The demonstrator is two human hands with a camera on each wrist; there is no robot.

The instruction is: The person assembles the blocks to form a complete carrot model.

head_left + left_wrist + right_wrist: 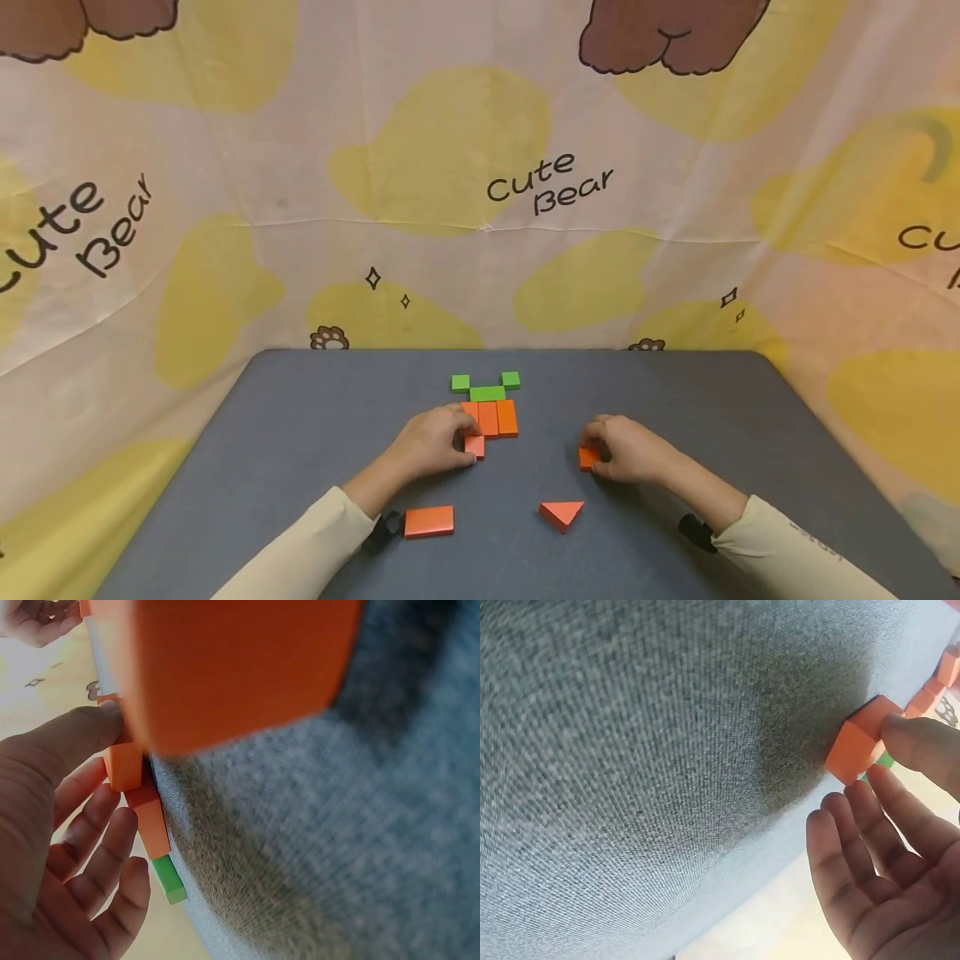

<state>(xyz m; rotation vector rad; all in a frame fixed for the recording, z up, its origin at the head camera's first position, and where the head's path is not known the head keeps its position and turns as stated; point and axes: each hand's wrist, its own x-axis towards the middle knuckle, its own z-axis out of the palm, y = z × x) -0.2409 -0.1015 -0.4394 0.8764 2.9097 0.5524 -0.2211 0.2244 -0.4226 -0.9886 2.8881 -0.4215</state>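
Three upright orange blocks (488,418) stand side by side in the head view, above a small orange block (475,447). My left hand (431,439) pinches that small block, which touches the row's lower left end; the left wrist view shows it as an orange block (125,768) between thumb and fingers. To the right, apart from the row, my right hand (630,450) pinches another small orange block (588,459) on the table. From the right wrist, this orange block (859,742) has the thumb on one side and fingertips on the other.
Above the row lie a green rectangular block (487,393) and two small green blocks, left (461,383) and right (511,380). Nearer me are an orange rectangular block (429,522) beside the left wrist and an orange triangular block (562,515). A patterned cloth (480,275) hangs behind the grey table (330,383).
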